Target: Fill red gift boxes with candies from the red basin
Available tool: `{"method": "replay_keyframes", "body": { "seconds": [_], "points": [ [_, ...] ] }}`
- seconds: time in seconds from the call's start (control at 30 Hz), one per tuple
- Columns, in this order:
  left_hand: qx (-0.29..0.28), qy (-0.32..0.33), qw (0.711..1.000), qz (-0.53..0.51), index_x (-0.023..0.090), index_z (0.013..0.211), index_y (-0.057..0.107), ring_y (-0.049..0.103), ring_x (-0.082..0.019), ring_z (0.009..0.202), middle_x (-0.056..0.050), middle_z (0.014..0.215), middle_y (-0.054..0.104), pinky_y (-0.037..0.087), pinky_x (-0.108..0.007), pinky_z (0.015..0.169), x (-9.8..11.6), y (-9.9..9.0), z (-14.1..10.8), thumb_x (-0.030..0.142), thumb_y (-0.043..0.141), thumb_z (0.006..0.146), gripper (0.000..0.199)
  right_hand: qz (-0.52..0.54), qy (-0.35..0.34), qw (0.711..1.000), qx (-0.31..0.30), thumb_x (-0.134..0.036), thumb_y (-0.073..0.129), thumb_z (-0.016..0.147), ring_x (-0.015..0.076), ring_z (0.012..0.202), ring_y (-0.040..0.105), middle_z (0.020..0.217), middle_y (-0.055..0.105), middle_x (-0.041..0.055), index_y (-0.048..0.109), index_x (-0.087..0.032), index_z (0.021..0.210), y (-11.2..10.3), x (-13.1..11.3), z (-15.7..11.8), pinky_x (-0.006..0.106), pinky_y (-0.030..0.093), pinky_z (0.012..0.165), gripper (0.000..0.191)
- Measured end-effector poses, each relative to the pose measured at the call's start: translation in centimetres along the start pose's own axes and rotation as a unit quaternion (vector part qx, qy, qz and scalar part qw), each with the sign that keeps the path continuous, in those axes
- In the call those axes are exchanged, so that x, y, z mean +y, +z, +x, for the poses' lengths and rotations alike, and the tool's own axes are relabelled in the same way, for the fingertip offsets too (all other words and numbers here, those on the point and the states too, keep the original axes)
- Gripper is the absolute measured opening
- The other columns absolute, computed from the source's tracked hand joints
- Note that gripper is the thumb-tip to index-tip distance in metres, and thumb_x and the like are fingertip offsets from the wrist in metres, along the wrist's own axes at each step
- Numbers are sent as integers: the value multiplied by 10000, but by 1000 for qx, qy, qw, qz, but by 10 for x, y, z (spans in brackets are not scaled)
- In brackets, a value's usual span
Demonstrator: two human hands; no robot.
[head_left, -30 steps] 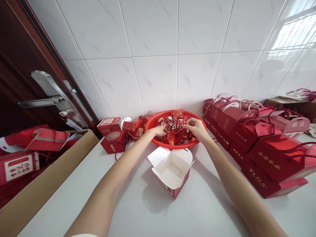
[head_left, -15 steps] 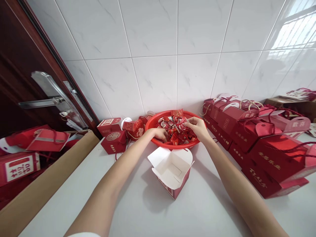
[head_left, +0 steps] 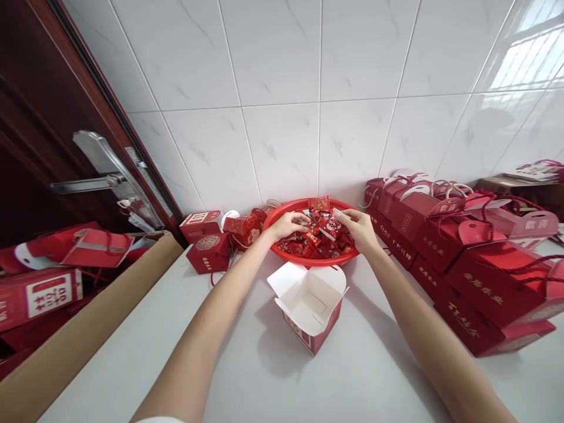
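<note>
A red plastic basket (head_left: 286,258) full of red-wrapped candies (head_left: 319,235) stands against the tiled wall. Over its left part is my left hand (head_left: 288,225), fingers apart above the candies with nothing visible in them. My right hand (head_left: 356,226) reaches over the right rim, thumb and fingers closed on a red candy packet (head_left: 331,222). In front of the basket sits an open red box (head_left: 326,332) with a white inside; its flaps are spread and no candy shows in it.
Closed red gift boxes (head_left: 476,282) with cord handles are stacked on the right. Several small boxes (head_left: 209,252) stand left of the basket. A cardboard carton (head_left: 106,305) of red boxes lies at the far left, below a door handle (head_left: 88,184).
My left hand has risen out of the candies, and its fingers have spread. My right hand stays at the basket's right side. The whole view has shifted slightly.
</note>
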State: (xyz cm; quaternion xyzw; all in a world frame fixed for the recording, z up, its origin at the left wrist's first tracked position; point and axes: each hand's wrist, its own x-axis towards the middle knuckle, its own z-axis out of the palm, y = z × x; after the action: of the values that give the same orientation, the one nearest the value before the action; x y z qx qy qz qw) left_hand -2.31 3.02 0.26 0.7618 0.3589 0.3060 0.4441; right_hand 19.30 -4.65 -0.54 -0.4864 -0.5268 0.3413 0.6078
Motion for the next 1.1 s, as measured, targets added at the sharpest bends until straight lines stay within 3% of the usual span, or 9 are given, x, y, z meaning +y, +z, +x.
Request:
{"method": "replay_keyframes", "body": {
  "seconds": [0.17,0.37,0.6,0.7,0.83,0.93,1.1],
  "points": [
    [27,-6,999,-28,168,951,715,622,-196,978,-31,1025,705,452,-348,950,-4,-2,0,351,795,647,364,15,6,1000,-6,-697,748,610,144,578,544,637,616,4,624,-202,727,0,3,2,270,462,536,524],
    [30,-10,998,-57,169,903,726,631,-189,944,-29,983,715,451,-358,952,-8,-3,2,387,822,627,365,8,17,1000,-14,-713,717,638,154,591,564,654,618,2,593,-215,758,-1,4,4,275,463,540,526],
    [35,-33,998,-43,161,804,730,616,-175,866,-20,867,702,469,-324,855,-7,-1,0,418,892,546,399,128,65,989,-25,-647,803,574,218,708,675,749,684,19,617,-220,822,5,-6,0,321,566,562,528],
    [39,-65,997,-31,161,773,739,617,-179,859,-24,848,705,479,-297,792,-6,1,0,458,873,596,371,155,87,983,-48,-647,796,607,206,649,674,720,688,30,609,-212,798,8,-8,-2,319,577,545,509],
    [33,-162,986,-31,154,722,715,642,-204,853,-35,769,694,507,-285,701,1,4,0,510,851,633,391,148,121,979,-69,-595,805,652,200,597,664,703,698,44,613,-206,794,11,-8,-3,319,580,530,457],
    [0,-199,979,-41,169,759,727,660,-210,893,-39,826,720,545,-278,694,5,4,-3,395,877,613,308,135,125,981,-63,-548,799,669,192,571,647,663,679,36,596,-209,758,12,-9,-4,305,564,506,405],
    [-80,-180,980,-9,188,813,763,679,-153,765,2,775,721,556,-228,676,1,0,-4,124,805,566,259,163,133,977,-39,-371,733,634,190,625,652,698,687,2,647,-212,826,12,-10,-2,289,554,502,264]
  ]
}}
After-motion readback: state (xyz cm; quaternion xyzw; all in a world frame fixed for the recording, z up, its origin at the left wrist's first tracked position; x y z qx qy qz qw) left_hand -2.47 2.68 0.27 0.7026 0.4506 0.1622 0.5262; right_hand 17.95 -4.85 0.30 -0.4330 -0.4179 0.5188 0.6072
